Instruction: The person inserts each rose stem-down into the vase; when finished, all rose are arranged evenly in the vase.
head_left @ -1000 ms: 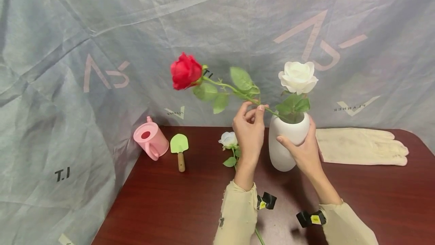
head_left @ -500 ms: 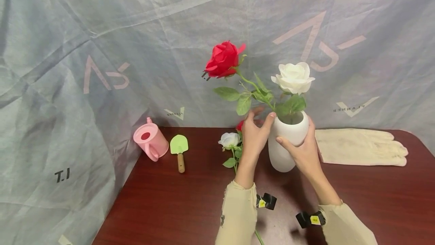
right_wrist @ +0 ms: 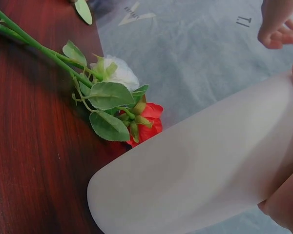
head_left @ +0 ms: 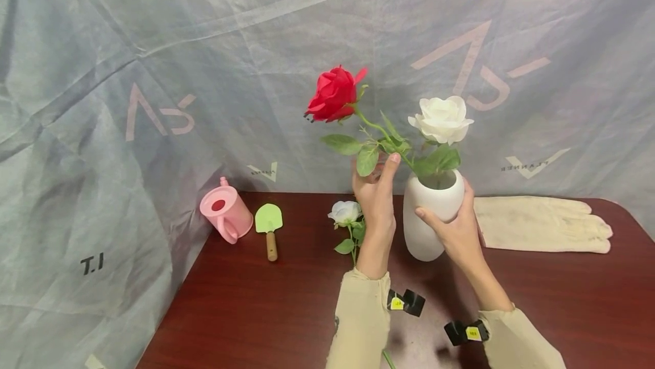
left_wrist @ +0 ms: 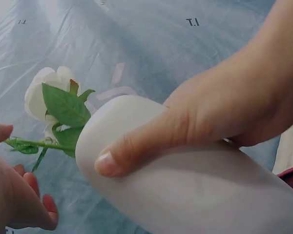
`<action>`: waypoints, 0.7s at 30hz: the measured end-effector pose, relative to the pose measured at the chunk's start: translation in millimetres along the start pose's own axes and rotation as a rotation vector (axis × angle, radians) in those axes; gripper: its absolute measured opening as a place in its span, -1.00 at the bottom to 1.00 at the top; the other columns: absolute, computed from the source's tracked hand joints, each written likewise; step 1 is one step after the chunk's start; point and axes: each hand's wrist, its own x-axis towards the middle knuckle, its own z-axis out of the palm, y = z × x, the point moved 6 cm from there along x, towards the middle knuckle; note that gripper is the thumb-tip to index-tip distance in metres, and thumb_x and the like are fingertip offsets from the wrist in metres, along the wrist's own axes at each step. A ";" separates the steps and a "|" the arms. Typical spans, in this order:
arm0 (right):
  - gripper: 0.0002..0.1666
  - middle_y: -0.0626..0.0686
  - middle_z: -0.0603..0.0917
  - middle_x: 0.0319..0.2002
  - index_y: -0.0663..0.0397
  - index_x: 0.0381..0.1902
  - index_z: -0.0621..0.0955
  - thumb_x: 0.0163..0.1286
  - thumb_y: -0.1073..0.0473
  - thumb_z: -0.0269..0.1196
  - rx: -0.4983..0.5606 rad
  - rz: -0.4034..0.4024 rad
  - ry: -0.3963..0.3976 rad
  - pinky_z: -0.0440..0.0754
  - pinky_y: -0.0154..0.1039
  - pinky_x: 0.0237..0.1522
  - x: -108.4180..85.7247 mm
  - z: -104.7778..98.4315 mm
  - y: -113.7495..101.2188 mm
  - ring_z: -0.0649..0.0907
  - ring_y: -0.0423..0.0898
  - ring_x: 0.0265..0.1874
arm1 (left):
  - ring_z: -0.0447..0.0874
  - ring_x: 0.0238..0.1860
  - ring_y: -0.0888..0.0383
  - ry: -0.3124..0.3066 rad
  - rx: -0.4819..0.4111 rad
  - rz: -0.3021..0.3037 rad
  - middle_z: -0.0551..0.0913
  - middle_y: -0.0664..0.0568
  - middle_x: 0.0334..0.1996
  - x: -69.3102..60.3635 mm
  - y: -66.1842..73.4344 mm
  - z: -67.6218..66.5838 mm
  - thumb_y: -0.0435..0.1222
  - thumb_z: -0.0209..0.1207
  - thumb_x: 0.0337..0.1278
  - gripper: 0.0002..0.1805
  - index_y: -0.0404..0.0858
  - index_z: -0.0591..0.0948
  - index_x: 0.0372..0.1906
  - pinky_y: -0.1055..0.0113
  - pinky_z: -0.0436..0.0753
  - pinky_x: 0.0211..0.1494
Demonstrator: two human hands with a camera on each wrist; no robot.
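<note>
My right hand [head_left: 460,229] grips the white vase [head_left: 425,229] near its mouth, thumb across the front. A white rose [head_left: 442,120] and a red rose [head_left: 332,95] stand with their stems in the vase, the red one leaning far left. My left hand [head_left: 377,201] is just left of the rim, beside the red rose's stem. In the left wrist view its thumb and fingers [left_wrist: 48,204] are spread apart around the stem without pinching it. Whether the thumb touches the stem cannot be told. The stems inside the vase are hidden.
Left of the vase, another white rose [head_left: 345,212] and another red rose [right_wrist: 149,124] lie on the dark red table [head_left: 245,312]. A pink watering can [head_left: 235,210] and a green trowel [head_left: 269,218] are farther left. Pale gloves [head_left: 542,224] lie right. Grey sheeting [head_left: 327,33] hangs behind.
The red rose has swung right and more upright, its stem going deeper into the vase. My left hand followed it, then loosened its pinch and drew back left. My right hand stayed on the vase.
</note>
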 end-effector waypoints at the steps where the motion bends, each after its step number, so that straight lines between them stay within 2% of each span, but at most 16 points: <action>1: 0.10 0.14 0.27 0.23 0.02 0.43 -0.03 0.09 0.29 0.38 -0.002 -0.001 0.000 0.34 -0.32 -0.09 -0.3 0.5 0.0 0.36 -0.17 0.01 | 0.49 -0.24 0.16 -0.012 -0.017 0.018 0.52 0.04 -0.20 0.9 2.0 -1.0 -0.40 0.27 0.01 -0.58 -0.22 0.47 0.02 0.25 0.52 -0.07; 6: 0.11 0.14 0.26 0.24 0.01 0.43 -0.04 0.09 0.28 0.38 -0.012 -0.006 0.004 0.33 -0.30 -0.09 -1.0 1.3 -0.4 0.35 -0.17 0.02 | 0.42 0.07 0.03 -0.125 -0.139 0.079 0.47 -0.03 0.03 11.5 11.8 4.2 -0.48 0.22 -0.02 -0.41 -0.26 0.37 0.19 0.26 0.48 0.02; 9: 0.11 0.14 0.26 0.24 0.02 0.43 -0.04 0.10 0.27 0.38 -0.013 0.000 0.003 0.34 -0.30 -0.10 -0.9 1.3 -0.3 0.35 -0.16 0.02 | 0.42 0.07 0.02 -0.143 -0.173 0.112 0.53 -0.02 -0.05 21.1 17.8 10.9 -0.44 0.20 0.00 -0.51 -0.30 0.42 0.13 0.26 0.42 0.06; 17: 0.10 0.14 0.27 0.23 0.01 0.43 -0.03 0.09 0.28 0.38 -0.009 0.000 0.007 0.36 -0.33 -0.12 -1.5 1.2 1.3 0.36 -0.16 -0.01 | 0.50 0.01 0.02 -0.046 -0.196 0.174 0.64 0.07 -0.31 36.0 32.3 15.5 -0.36 0.14 0.17 -0.86 -0.22 0.59 -0.17 0.13 0.30 0.22; 21: 0.10 0.14 0.28 0.23 -0.01 0.43 -0.02 0.09 0.28 0.39 -0.010 -0.006 0.009 0.36 -0.33 -0.12 -0.7 0.7 0.6 0.37 -0.17 -0.02 | 0.53 -0.09 0.03 -0.030 -0.199 0.196 0.63 0.08 -0.34 37.8 36.8 15.5 -0.39 0.10 0.22 -0.91 -0.17 0.60 -0.25 0.14 0.33 0.20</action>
